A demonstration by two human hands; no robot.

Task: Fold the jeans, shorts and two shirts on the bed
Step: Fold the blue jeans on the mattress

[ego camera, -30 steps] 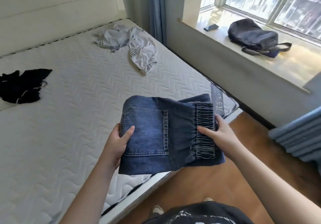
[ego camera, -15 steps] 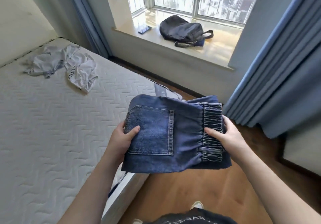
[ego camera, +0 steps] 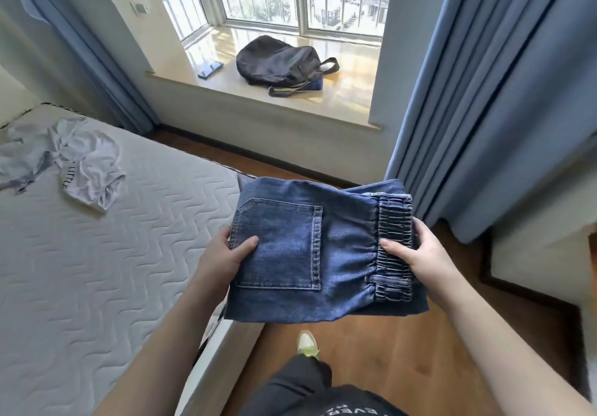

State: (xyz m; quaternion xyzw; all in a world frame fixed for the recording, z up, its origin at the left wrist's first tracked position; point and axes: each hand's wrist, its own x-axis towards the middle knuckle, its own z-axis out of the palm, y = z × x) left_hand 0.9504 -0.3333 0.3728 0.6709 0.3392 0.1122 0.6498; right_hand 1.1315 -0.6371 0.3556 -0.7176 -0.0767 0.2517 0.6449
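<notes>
The folded blue jeans (ego camera: 339, 254) form a compact rectangle, back pocket up and elastic waistband to the right, held in the air over the wooden floor beside the bed corner. My left hand (ego camera: 223, 254) grips their left edge with the thumb on the pocket. My right hand (ego camera: 416, 251) grips the waistband side, thumb on top. A crumpled light grey shirt (ego camera: 80, 163) lies on the white quilted mattress (ego camera: 97, 270) at the left. The shorts and the second shirt are out of view.
A window sill (ego camera: 342, 105) ahead carries a dark backpack (ego camera: 277, 60) and a phone (ego camera: 210, 70). Blue curtains (ego camera: 484, 92) hang at right and at far left. Wooden floor (ego camera: 371, 360) lies below, with my shoe (ego camera: 307, 344) on it.
My view has swung right, away from the bed toward the window and curtain. The folded jeans stay in both hands and now hang over the floor instead of the mattress edge.
</notes>
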